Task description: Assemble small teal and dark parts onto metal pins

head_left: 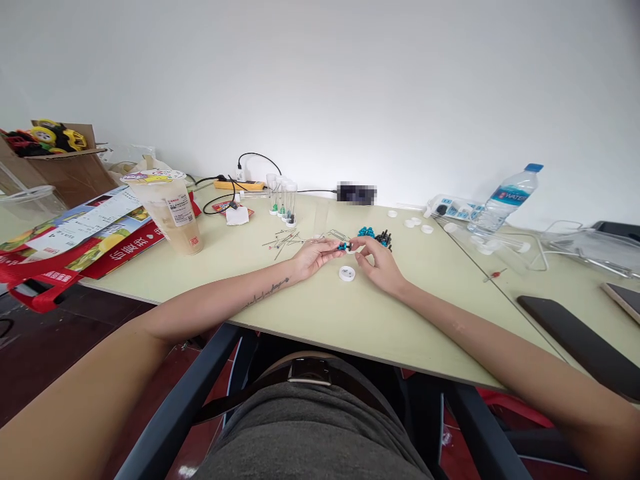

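Observation:
In the head view my left hand (314, 257) is closed, its thumb and fingertips pinching a small blue and black part (343, 247). My right hand (376, 261) curls in from the other side, its fingertips meeting at the part's black end; what exactly it grips is too small to make out. Just below, between the hands, lies a round white cap (347, 273) with a few tiny pieces in it. A pile of blue pieces (367, 232) and a pile of black pieces (384, 239) sit behind my right hand. Thin metal pins (283, 241) are scattered left of my left hand.
Clear tubes (283, 200) stand near the wall. A drink cup (173, 213) and red bag (125, 247) occupy the left. Loose white caps (413, 222), a water bottle (507, 200) and a dark phone-like slab (580, 343) lie rightward. The table's front edge runs under my forearms.

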`<state>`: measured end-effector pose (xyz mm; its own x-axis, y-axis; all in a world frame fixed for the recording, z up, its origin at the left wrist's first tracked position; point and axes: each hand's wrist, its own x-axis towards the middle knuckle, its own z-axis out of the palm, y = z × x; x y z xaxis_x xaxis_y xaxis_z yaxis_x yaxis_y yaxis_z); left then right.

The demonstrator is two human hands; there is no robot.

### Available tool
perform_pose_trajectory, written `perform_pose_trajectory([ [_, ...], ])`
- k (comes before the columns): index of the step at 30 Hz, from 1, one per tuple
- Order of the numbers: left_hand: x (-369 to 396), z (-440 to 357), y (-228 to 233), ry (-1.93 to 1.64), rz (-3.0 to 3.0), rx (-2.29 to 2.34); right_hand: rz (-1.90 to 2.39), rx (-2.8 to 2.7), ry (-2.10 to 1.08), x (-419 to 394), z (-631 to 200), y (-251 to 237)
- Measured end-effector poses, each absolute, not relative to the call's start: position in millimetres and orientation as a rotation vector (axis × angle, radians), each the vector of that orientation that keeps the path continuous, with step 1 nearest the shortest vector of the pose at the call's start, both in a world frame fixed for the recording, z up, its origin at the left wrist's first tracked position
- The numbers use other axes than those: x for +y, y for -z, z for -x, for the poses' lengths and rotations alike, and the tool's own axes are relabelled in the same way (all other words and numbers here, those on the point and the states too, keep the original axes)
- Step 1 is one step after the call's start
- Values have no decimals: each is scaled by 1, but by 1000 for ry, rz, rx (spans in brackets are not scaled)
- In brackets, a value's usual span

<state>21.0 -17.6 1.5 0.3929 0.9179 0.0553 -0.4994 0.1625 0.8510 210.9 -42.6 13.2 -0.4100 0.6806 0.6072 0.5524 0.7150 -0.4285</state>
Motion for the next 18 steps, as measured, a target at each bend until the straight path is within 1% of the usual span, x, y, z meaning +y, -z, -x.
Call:
perform_pose_trajectory([
  [18, -21, -22, -5, -1104, -905, 543, 948, -2112, -194, -42, -211, -14],
])
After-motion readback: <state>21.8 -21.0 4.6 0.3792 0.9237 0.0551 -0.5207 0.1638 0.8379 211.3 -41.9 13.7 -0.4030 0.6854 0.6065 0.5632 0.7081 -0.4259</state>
